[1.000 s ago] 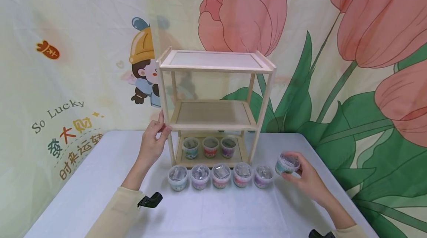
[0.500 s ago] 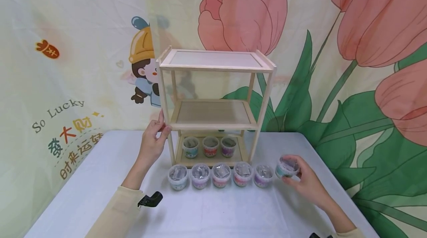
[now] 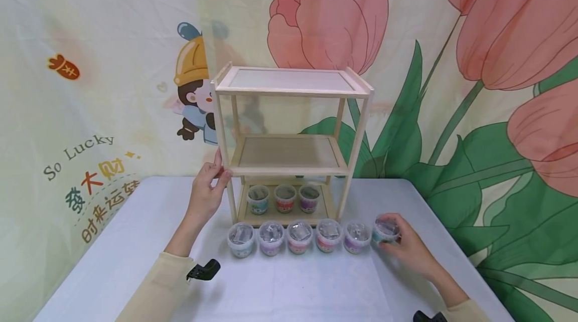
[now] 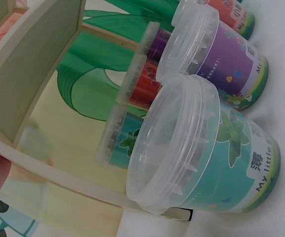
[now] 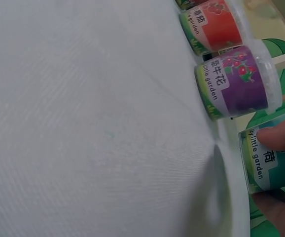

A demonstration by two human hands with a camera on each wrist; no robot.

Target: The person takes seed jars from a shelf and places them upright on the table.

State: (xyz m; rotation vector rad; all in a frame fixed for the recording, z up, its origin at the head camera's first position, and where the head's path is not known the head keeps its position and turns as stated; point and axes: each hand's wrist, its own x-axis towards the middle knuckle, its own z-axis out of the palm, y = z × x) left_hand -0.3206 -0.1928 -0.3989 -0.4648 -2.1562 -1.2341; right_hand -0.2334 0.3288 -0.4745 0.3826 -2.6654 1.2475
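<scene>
My left hand [image 3: 206, 190] holds the left front post of a small three-tier wooden shelf [image 3: 289, 171], thumb in front at the middle tier. Over on the right, my right hand [image 3: 410, 247] grips a lidded teal tub [image 3: 385, 231] labelled "My little garden". That tub is at the right end of a row of similar tubs, close beside a purple tub [image 3: 356, 238]. In the right wrist view the thumb presses the label of the teal tub [image 5: 262, 170]. Further left in the row are a red tub [image 3: 328, 236] and a teal tub [image 4: 216, 148] at the far end.
On the shelf's bottom tier stand a teal tub [image 3: 258, 200], a red tub [image 3: 285, 199] and a purple tub [image 3: 309, 199]. The row sits right before the shelf's front edge on the white tablecloth [image 3: 289, 287]. Behind hangs a tulip-printed cloth [image 3: 406, 36].
My right hand has brought the teal tub slightly down and leftward, levelling it and closing the gap to the purple tub. The left hand stays on the post.
</scene>
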